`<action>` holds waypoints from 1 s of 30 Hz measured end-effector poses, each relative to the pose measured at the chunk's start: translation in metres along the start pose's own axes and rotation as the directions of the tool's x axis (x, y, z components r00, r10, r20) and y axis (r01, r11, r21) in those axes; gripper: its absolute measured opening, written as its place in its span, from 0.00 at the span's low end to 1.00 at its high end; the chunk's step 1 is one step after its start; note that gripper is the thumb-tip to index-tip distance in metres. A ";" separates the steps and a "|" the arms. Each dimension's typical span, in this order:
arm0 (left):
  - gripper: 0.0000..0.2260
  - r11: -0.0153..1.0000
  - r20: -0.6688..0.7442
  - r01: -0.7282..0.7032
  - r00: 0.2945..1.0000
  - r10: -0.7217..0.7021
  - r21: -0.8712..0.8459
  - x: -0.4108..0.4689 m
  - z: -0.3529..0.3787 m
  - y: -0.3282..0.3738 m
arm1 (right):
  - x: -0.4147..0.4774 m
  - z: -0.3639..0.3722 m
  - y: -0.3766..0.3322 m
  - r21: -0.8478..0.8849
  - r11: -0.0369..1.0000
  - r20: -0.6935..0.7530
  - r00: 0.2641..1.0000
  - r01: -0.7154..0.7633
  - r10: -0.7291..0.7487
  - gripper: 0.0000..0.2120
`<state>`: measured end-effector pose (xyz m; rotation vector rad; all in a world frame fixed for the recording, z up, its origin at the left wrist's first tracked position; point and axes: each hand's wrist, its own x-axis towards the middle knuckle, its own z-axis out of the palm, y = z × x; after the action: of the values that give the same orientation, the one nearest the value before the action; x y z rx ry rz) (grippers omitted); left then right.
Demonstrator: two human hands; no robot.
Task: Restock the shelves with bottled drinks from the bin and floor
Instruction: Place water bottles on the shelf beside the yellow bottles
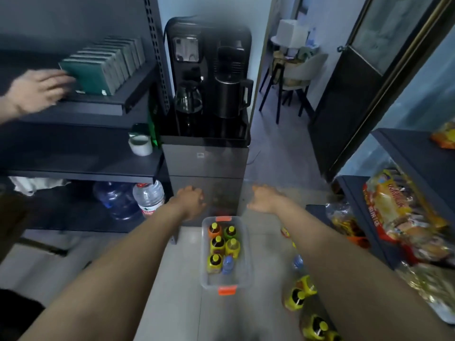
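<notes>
A clear plastic bin (247, 244) with orange latches stands on the floor below me and holds several bottled drinks (217, 244), most with yellow caps, one blue-capped. More yellow-capped bottles (299, 292) lie on the floor to its right, partly hidden by my right forearm. My left hand (190, 200) hovers above the bin's far left corner with its fingers loosely bent and nothing in it. Beyond the bin's far right corner, my right hand (266, 199) is spread out and empty. The dark shelf unit (86, 168) stands at the left.
Another person's hand (37, 91) reaches toward green boxes (98, 70) on the upper left shelf. A water dispenser (208, 119) with a kettle stands straight ahead. Large water jugs (149, 196) sit under the left shelf. Snack bags (403, 217) fill a shelf on the right. A doorway opens behind.
</notes>
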<state>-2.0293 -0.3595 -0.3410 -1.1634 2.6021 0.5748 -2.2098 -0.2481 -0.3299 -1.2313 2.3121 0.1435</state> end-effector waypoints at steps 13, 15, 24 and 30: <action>0.17 0.981 0.215 0.182 0.963 -0.165 -0.061 0.104 0.102 -0.015 | 0.130 0.081 0.038 0.035 0.998 0.232 0.971 0.045 -0.052 0.26; 0.18 0.974 0.252 0.214 0.949 -0.189 -0.073 0.118 0.120 -0.013 | 0.151 0.099 0.047 0.059 0.997 0.265 0.962 0.051 -0.065 0.22; 0.19 0.938 0.367 0.323 0.893 -0.260 -0.122 0.161 0.226 -0.034 | 0.220 0.215 0.070 0.128 0.990 0.408 0.907 0.055 -0.103 0.26; 0.18 0.935 0.390 0.333 0.883 -0.263 -0.124 0.193 0.303 -0.061 | 0.264 0.300 0.081 0.108 0.994 0.429 0.900 0.035 -0.078 0.26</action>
<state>-2.0947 -0.3899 -0.6985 -1.3333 2.0374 0.8871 -2.2789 -0.3009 -0.7281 -1.0875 1.8736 0.2531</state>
